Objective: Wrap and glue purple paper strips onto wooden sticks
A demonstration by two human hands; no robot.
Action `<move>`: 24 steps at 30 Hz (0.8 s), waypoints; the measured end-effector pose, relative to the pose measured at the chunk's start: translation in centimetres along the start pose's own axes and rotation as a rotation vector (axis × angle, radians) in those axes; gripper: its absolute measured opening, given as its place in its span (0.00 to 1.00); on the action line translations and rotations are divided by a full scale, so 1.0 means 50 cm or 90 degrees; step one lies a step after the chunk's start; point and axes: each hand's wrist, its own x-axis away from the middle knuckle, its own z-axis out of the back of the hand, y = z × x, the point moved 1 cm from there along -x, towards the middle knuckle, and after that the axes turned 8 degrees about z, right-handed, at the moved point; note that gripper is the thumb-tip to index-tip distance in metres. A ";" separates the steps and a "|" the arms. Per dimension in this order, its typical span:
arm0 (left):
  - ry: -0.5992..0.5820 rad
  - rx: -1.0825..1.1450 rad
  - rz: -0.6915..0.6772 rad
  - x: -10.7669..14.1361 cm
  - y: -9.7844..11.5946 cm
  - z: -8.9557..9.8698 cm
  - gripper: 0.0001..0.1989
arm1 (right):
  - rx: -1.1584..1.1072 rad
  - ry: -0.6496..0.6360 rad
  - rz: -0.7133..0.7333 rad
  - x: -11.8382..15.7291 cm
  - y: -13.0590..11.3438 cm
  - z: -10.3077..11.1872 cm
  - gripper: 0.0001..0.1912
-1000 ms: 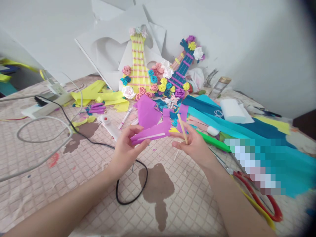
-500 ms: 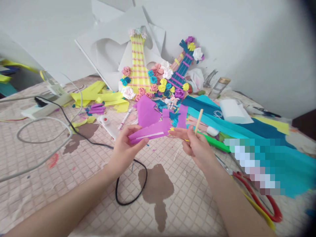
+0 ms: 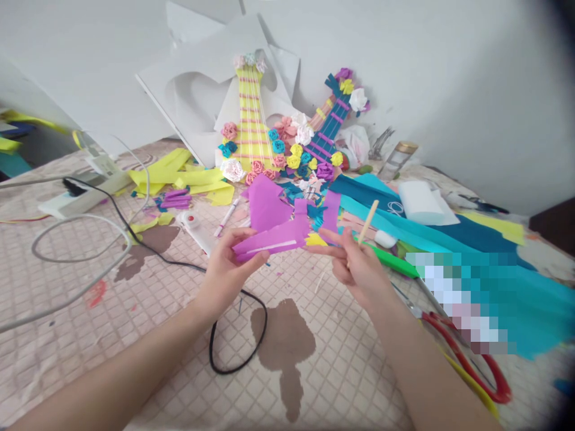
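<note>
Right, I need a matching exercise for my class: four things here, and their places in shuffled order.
1. Long purple paper piece with a white stripe
2. Slim straight pale-yellow stick
3. White cylindrical roll
4. Flower-trimmed yellow guitar-shaped craft

A. Upright before white cut-out boards
B. In the right hand
C. On a dark blue sheet
D. In the left hand

Pairs: 1-D, 2-B, 3-C, 4-A

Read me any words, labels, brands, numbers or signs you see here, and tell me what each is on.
None can be read.
Purple paper in the left hand and stick in the right hand: no lettering visible.
White pen and jar: too small and blurred to tell.
Pixelated patch by the red-handled scissors: anything underneath is hidden.
</note>
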 end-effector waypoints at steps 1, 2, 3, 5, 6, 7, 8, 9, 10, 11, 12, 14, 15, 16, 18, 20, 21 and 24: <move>-0.008 0.015 0.011 -0.002 -0.004 0.000 0.16 | -0.030 -0.018 -0.017 0.000 -0.002 -0.002 0.23; -0.021 0.035 0.024 -0.004 -0.008 0.001 0.14 | -0.053 -0.034 -0.033 0.001 -0.003 -0.003 0.24; -0.043 0.059 0.040 -0.006 -0.012 0.001 0.11 | -0.072 -0.049 -0.046 0.001 -0.005 -0.004 0.25; -0.108 0.114 0.069 -0.008 -0.019 0.000 0.07 | -0.108 -0.077 -0.065 0.001 -0.007 -0.006 0.25; -0.149 0.135 0.080 -0.007 -0.021 -0.001 0.06 | -0.128 -0.092 -0.076 0.002 -0.008 -0.007 0.25; -0.189 0.146 0.084 -0.005 -0.022 -0.002 0.05 | -0.149 -0.110 -0.088 0.003 -0.008 -0.007 0.25; -0.228 0.145 0.085 -0.002 -0.022 -0.005 0.05 | -0.169 -0.129 -0.103 0.005 -0.008 -0.008 0.25; -0.264 0.133 0.087 0.001 -0.021 -0.007 0.05 | -0.187 -0.148 -0.119 0.006 -0.009 -0.009 0.25; -0.296 0.116 0.091 0.005 -0.020 -0.011 0.05 | -0.204 -0.167 -0.134 0.008 -0.009 -0.011 0.25; -0.326 0.095 0.102 0.010 -0.019 -0.015 0.05 | -0.221 -0.186 -0.149 0.010 -0.009 -0.012 0.26; -0.353 0.077 0.119 0.014 -0.018 -0.019 0.05 | -0.238 -0.202 -0.165 0.012 -0.010 -0.015 0.26; -0.405 0.051 0.152 0.021 -0.018 -0.028 0.04 | -0.268 -0.228 -0.199 0.015 -0.011 -0.021 0.26; -0.423 0.042 0.164 0.023 -0.018 -0.032 0.05 | -0.282 -0.240 -0.216 0.017 -0.012 -0.025 0.26; -0.434 0.038 0.173 0.024 -0.020 -0.035 0.05 | -0.293 -0.252 -0.233 0.019 -0.012 -0.029 0.26; -0.434 0.028 0.194 0.024 -0.025 -0.038 0.07 | -0.307 -0.270 -0.250 0.023 -0.013 -0.037 0.27; -0.406 0.027 0.220 0.021 -0.031 -0.037 0.09 | -0.312 -0.281 -0.246 0.029 -0.014 -0.042 0.30; -0.389 0.034 0.227 0.020 -0.034 -0.036 0.10 | -0.309 -0.282 -0.241 0.031 -0.014 -0.043 0.31; -0.354 0.059 0.216 0.015 -0.038 -0.029 0.09 | -0.277 -0.274 -0.230 0.031 -0.012 -0.040 0.31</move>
